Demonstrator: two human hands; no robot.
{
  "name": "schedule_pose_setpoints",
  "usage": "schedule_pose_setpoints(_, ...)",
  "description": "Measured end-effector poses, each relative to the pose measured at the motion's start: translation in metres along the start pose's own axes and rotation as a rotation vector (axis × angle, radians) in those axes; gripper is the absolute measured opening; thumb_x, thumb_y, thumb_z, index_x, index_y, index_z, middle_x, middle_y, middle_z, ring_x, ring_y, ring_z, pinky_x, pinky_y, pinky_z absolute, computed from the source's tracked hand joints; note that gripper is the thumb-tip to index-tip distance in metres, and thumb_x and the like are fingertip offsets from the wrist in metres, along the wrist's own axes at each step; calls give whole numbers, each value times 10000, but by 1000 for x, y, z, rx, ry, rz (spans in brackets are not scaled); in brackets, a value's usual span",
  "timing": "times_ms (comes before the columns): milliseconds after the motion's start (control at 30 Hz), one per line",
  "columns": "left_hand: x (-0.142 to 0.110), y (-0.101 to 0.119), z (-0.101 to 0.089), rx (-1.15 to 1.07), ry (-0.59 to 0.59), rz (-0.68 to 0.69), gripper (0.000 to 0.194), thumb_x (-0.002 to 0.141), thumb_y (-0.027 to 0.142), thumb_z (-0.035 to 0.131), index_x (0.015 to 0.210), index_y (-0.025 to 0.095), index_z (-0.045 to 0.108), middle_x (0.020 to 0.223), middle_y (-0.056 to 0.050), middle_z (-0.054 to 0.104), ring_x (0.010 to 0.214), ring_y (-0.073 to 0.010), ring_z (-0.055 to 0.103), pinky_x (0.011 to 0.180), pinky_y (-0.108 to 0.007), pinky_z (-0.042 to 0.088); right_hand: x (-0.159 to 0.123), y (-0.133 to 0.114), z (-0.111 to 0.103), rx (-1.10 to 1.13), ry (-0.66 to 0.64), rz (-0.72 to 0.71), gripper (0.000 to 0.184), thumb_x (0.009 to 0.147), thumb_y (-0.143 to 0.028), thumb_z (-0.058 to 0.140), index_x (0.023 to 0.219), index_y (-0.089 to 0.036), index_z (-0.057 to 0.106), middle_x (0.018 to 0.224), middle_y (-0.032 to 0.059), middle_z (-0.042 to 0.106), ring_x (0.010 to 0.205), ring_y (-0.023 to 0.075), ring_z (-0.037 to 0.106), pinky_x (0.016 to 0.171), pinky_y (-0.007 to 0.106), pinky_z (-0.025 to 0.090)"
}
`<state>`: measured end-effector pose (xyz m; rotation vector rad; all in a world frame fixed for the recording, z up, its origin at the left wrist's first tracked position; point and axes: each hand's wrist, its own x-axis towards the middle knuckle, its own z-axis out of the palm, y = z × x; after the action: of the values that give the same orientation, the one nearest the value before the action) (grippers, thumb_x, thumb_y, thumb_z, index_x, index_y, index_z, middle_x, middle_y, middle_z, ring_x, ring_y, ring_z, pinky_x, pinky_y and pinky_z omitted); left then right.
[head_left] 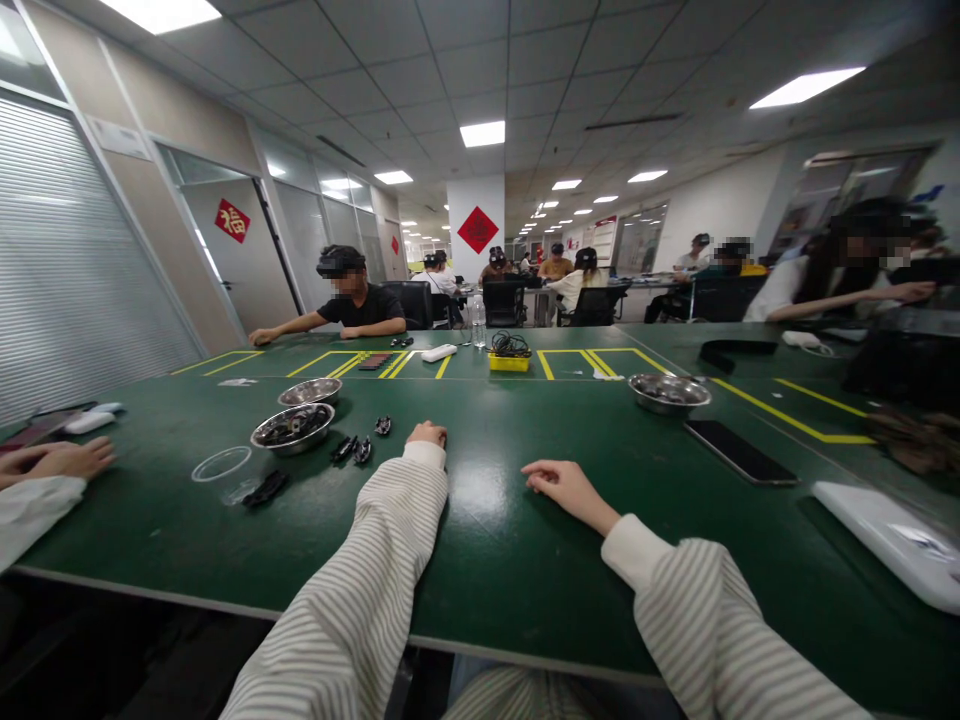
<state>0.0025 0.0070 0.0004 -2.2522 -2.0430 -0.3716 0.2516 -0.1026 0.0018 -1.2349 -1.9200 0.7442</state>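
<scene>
My left hand [427,433] rests on the green table, knuckles up. Its fingers bend down out of sight, so whether they hold anything is hidden. Just left of it lie several small black clip-like parts [362,452]. My right hand [562,487] lies on the tabletop to the right, fingers loosely bent and apart, with nothing seen in them. Left of the black parts, a steel bowl [321,440] holds dark pieces, and another steel bowl [330,398] stands behind it. A clear plastic cup [223,463] is beside a black piece [265,488].
A third steel bowl [670,408], a phone [741,452] and a white case [892,540] are on the right. Farther back are a yellow box [509,363] of cables and a water bottle [478,322]. A person's hands [64,462] rest at left; another person sits opposite.
</scene>
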Motion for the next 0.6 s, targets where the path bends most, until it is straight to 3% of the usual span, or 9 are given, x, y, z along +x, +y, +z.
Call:
schedule_pose_setpoints(200, -4, 0, -1, 43, 6, -19, 273, 750, 240, 423, 970, 285, 578, 900, -55, 512, 891, -188, 462, 731, -254, 379, 0, 1, 0, -36, -18, 8, 227, 674, -215, 474, 801, -141, 646, 678, 42, 655, 612, 134, 596, 609, 228, 439)
schedule_pose_setpoints(367, -3, -4, -2, 2, 23, -190, 411, 738, 226, 427, 1147, 269, 420, 992, -69, 487, 934, -206, 437, 739, -284, 379, 0, 0, 0, -26, -24, 14, 226, 669, -210, 475, 804, -139, 642, 691, 42, 656, 618, 133, 598, 616, 226, 441)
schedule_pose_setpoints(467, -1, -9, -2, -16, 1, -275, 355, 742, 235, 418, 1093, 231, 473, 1008, -83, 476, 946, -222, 417, 745, -299, 370, -1, -1, 0, -25, -21, 12, 228, 671, -215, 472, 804, -135, 639, 689, 44, 655, 620, 134, 597, 619, 227, 441)
schedule_pose_setpoints(600, -1, -10, -2, -6, 35, -189, 316, 715, 235, 464, 1023, 241, 530, 1048, -58, 454, 992, -230, 346, 772, -303, 340, -1, -2, 0, -35, -21, 12, 226, 672, -224, 472, 798, -139, 640, 690, 43, 655, 619, 136, 595, 617, 231, 440)
